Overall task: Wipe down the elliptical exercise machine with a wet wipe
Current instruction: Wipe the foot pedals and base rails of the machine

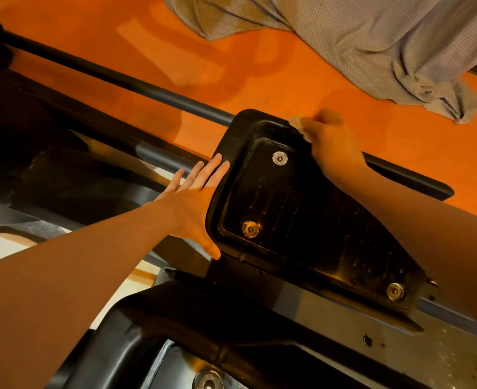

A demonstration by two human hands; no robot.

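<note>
Right now your left hand point(195, 197) lies flat, fingers point(203, 172) straight and slightly spread, against the black pedal point(302, 209) of the elliptical's side edge. Your right hand point(332, 141) clamps the wet wipe point(297, 123) on the pedal's far corner.

floor point(259, 66): orange, soft shadows | cloth point(372, 46): grey, crumpled, top right | light: warm, dim

both bare forearms reach forward and down. the left hand point(194, 203) lies flat, fingers straight and close together, thumb spread out to the side. the right hand point(334, 144) is blurred, its fingers curled and pinching something pale at the fingertips.
</note>
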